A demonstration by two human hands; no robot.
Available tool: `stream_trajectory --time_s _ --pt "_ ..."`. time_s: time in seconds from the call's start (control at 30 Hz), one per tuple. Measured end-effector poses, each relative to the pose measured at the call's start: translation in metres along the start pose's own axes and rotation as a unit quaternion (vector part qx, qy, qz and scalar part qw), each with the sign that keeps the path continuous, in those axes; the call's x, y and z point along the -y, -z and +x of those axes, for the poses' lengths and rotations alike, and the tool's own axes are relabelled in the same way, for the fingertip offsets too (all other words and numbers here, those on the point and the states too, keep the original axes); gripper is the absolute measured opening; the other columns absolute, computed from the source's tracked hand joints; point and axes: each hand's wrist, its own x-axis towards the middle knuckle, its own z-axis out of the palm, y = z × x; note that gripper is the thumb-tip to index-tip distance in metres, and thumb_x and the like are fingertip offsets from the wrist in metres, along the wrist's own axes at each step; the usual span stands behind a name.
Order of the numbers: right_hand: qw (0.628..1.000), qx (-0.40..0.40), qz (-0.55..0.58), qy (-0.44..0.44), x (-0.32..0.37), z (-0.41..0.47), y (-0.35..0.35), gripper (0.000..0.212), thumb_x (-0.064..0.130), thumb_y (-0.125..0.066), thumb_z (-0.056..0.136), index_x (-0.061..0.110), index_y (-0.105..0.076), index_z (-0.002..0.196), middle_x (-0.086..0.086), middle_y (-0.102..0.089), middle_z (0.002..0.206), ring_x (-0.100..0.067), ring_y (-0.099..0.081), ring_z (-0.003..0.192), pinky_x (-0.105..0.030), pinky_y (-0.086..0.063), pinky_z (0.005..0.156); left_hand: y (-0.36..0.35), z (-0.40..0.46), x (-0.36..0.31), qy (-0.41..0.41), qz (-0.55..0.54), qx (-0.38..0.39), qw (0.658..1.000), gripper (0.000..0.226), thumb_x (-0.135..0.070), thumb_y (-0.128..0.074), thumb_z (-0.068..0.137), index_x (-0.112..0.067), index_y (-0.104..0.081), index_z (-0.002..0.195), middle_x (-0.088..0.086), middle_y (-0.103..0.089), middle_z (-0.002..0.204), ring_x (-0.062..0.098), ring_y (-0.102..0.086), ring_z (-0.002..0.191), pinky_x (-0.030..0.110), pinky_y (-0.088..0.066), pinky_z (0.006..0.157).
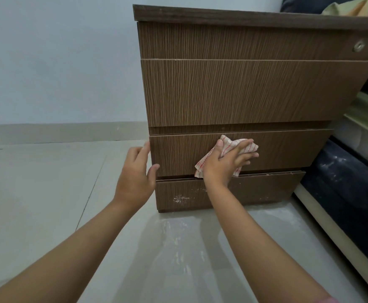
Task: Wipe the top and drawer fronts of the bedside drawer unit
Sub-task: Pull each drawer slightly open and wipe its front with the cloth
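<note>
Brown wood-grain drawer unit (244, 88) stands on the tiled floor (47, 204) against a pale wall, its top seen edge-on only, so the top surface is hidden. Right hand (226, 159) presses a red-striped white cloth (247, 147) flat against the third drawer front (288, 149), fingers spread and fairly straight; most of the cloth is covered by the hand, only its edges show. Left hand (135, 171) is at the unit's left edge, fingers relaxed and apart, fingertips touching the corner of that drawer front. Bottom drawer front (255, 189) has whitish scuffs. Round metal lock (358, 46) sits on the top drawer, far right. Bed (353, 182) on the right is cut off by the frame; bedding on it is hard to make out.
</note>
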Motion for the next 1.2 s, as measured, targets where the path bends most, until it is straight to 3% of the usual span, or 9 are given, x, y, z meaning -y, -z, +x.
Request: stream_trajectory --time_s 0.23,0.4,0.63,0.8,1.03,1.2 --pt "1.000 0.008 -0.021 0.022 -0.008 -0.002 0.005 0.069 0.039 -0.040 0.097 0.029 0.007 0.147 -0.008 0.028 0.153 -0.032 0.019 0.141 -0.053 -0.009 0.113 -0.029 -0.029 0.021 0.120 -0.001 0.053 0.991 0.028 -0.014 -0.062 0.086 -0.006 -0.056 0.113 0.008 -0.060 0.105 0.020 -0.058 0.097 0.023 -0.042 0.079" --pt "0.999 0.005 -0.022 0.027 -0.011 -0.002 0.003 0.070 0.040 -0.038 0.097 0.030 0.009 0.147 -0.007 0.031 0.152 -0.032 0.021 0.141 -0.058 -0.012 0.114 -0.044 -0.034 0.032 0.163 0.039 0.081 0.982 0.028 -0.018 -0.063 0.086 -0.003 -0.061 0.109 0.012 -0.064 0.104 0.025 -0.060 0.095 0.031 -0.047 0.079" --pt "0.999 0.003 -0.025 0.033 -0.014 -0.003 -0.002 0.069 0.042 -0.033 0.098 0.028 0.015 0.146 -0.008 0.036 0.149 -0.031 0.026 0.139 -0.059 -0.005 0.114 -0.050 -0.036 0.038 0.127 0.040 0.088 0.987 0.028 -0.011 -0.063 0.085 -0.002 -0.064 0.112 0.012 -0.066 0.103 0.025 -0.060 0.093 0.023 -0.039 0.077" --pt "0.999 0.008 -0.023 0.049 -0.015 -0.006 -0.001 0.066 0.038 -0.031 0.099 0.026 0.014 0.146 -0.009 0.035 0.149 -0.030 0.027 0.139 -0.058 -0.001 0.114 -0.052 -0.032 0.039 0.134 0.029 0.073 0.988 0.019 -0.008 -0.065 0.083 -0.003 -0.069 0.101 0.009 -0.064 0.093 0.023 -0.059 0.083 0.025 -0.041 0.072" --pt "0.997 -0.004 -0.039 0.071 -0.023 -0.009 0.004 0.064 0.027 -0.042 0.098 0.024 -0.003 0.148 -0.009 0.021 0.155 -0.032 0.016 0.142 -0.045 -0.005 0.115 -0.051 -0.028 0.041 0.150 -0.012 0.066 0.986 0.004 -0.005 -0.068 0.080 -0.006 -0.068 0.084 0.004 -0.062 0.082 0.018 -0.058 0.076 0.028 -0.047 0.069" --pt "0.997 0.003 -0.048 0.067 -0.022 -0.007 0.009 0.063 0.022 -0.044 0.098 0.025 -0.006 0.148 -0.008 0.017 0.156 -0.030 0.012 0.143 -0.045 -0.012 0.115 -0.044 -0.038 0.041 0.123 -0.024 0.074 0.989 0.003 -0.003 -0.068 0.079 -0.005 -0.066 0.080 0.004 -0.061 0.080 0.016 -0.056 0.073 0.029 -0.048 0.066"
